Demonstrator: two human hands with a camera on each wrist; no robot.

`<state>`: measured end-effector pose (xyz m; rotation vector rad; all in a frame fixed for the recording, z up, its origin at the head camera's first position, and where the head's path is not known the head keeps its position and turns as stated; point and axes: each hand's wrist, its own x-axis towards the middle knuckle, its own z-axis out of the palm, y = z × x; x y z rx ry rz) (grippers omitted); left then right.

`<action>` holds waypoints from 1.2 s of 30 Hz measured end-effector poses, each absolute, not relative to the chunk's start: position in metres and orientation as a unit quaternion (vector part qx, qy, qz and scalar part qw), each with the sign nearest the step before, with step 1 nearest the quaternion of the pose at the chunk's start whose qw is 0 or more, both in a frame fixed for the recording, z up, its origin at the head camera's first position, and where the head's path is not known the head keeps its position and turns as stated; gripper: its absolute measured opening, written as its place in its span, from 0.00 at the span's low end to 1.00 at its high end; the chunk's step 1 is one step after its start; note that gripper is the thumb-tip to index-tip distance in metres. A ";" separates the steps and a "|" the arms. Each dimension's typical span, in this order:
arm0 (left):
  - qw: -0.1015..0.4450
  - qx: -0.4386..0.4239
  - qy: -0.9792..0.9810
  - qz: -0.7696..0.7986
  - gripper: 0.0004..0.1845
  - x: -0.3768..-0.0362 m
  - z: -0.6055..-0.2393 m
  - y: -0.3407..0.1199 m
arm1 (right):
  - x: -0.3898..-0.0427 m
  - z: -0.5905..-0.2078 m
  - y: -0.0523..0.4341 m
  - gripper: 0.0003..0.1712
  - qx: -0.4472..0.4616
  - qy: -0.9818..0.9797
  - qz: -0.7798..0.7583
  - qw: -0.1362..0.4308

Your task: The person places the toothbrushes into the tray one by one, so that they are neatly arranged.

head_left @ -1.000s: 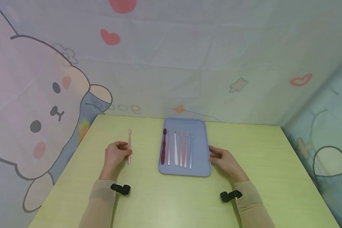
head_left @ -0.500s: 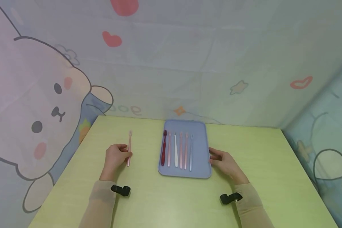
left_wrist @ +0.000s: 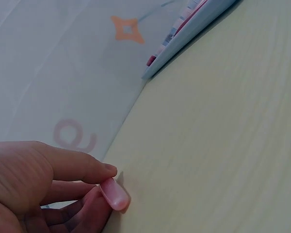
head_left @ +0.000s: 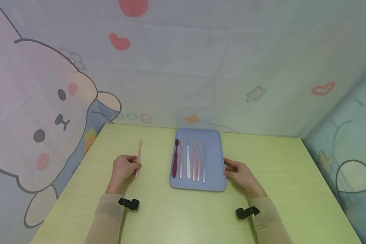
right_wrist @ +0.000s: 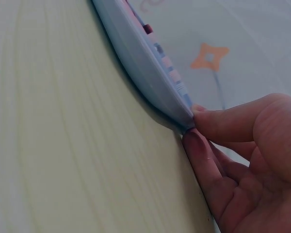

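- The left hand rests on the green table, left of the tray. Its fingers are curled, and thumb and forefinger pinch the handle end of the pink toothbrush.
- In the left wrist view only the rounded pink handle tip shows between the fingertips. The rest of the brush is hidden behind the hand, and the palm is cut off by the picture's edge.
- That toothbrush lies flat on the table, its head pointing away from the person and well apart from the tray.
- The blue tray sits in the middle of the table with five toothbrushes side by side. From the left these are a dark red toothbrush, a pink one, a white one, another pink one and a pale blue one.
- In both wrist views the tray is seen edge-on and blurred, so the brushes in it cannot be told apart there.
- The right hand lies at the tray's right edge. In the right wrist view thumb and fingers pinch the tray's rim. Whether the rim is lifted off the table cannot be told.
- Black straps on both wrists are partly hidden by the sleeves.
- Against half a second ago, both hands and the tray lie where they were. The pink toothbrush's handle end has swung very slightly toward the person's left.
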<state>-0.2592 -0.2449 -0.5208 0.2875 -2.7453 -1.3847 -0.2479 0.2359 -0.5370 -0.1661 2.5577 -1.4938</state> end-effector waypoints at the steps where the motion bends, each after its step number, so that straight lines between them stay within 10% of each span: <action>1: 0.024 0.093 -0.889 -0.449 0.25 -0.259 -0.521 -0.245 | -0.248 -0.537 0.236 0.36 -0.056 0.858 -0.502 0.088; 36: -0.061 0.089 -0.826 -0.553 0.22 -0.260 -0.517 -0.257 | -0.248 -0.536 0.236 0.36 -0.055 0.850 -0.516 0.091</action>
